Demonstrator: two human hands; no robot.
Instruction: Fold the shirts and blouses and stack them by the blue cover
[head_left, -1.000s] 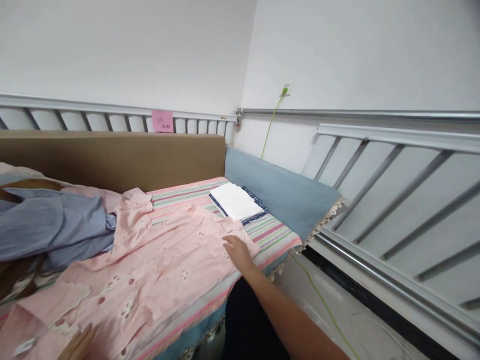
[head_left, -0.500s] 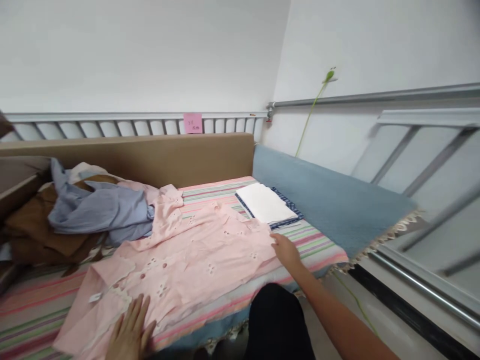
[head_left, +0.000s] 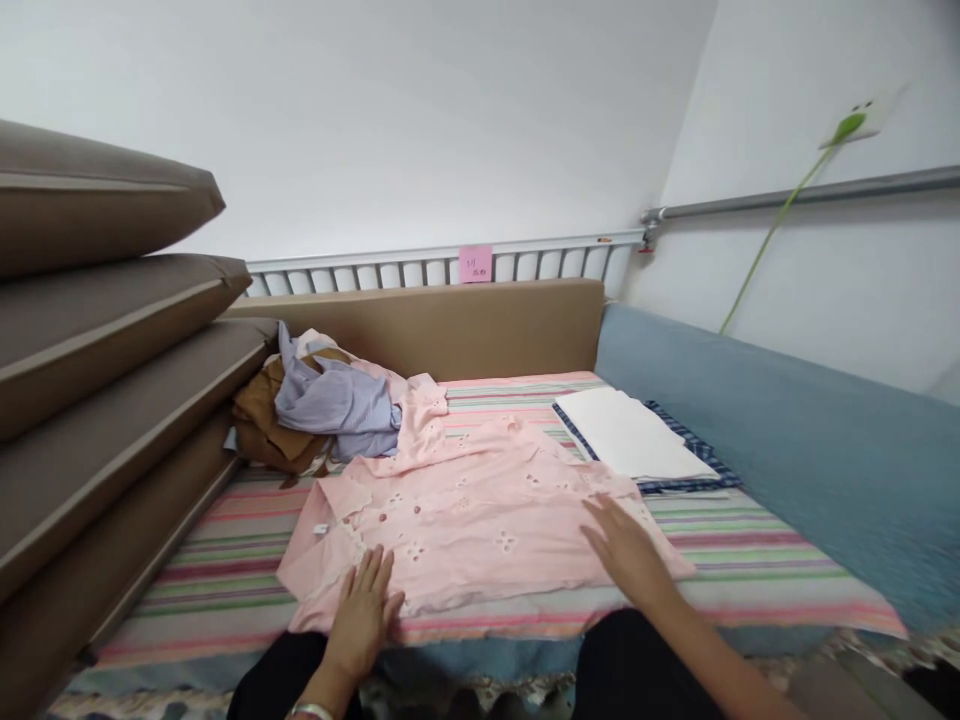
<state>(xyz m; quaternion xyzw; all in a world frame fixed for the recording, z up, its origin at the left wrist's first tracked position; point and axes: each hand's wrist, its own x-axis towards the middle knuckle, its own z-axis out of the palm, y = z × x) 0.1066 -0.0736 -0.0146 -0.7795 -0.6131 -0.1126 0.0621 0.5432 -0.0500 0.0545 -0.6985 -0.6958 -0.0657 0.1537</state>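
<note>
A pink blouse (head_left: 480, 520) with cut-out flower patterns and a few buttons lies spread sideways over the striped cloth, its collar and small white label to the left. My left hand (head_left: 364, 612) rests flat near the collar end, fingers stretched out. Over the hem end at the right, my right hand (head_left: 621, 548) lies with fingers extended on the fabric. One pink sleeve reaches back toward a heap of clothes, where a light blue garment (head_left: 337, 405) sits on top of a brown garment (head_left: 277, 425).
Folded white cloth (head_left: 634, 432) lies on a dark blue checked cloth (head_left: 694, 450) at the right. Stacked brown cushions (head_left: 120, 400) stand at the left. A brown backrest (head_left: 435, 335) and a blue padded side (head_left: 787, 420) border the striped cloth (head_left: 217, 570).
My view has swung left, bringing the cushions in. My right hand has let go of the blouse's edge and now lies open on it; the hem end is spread toward me.
</note>
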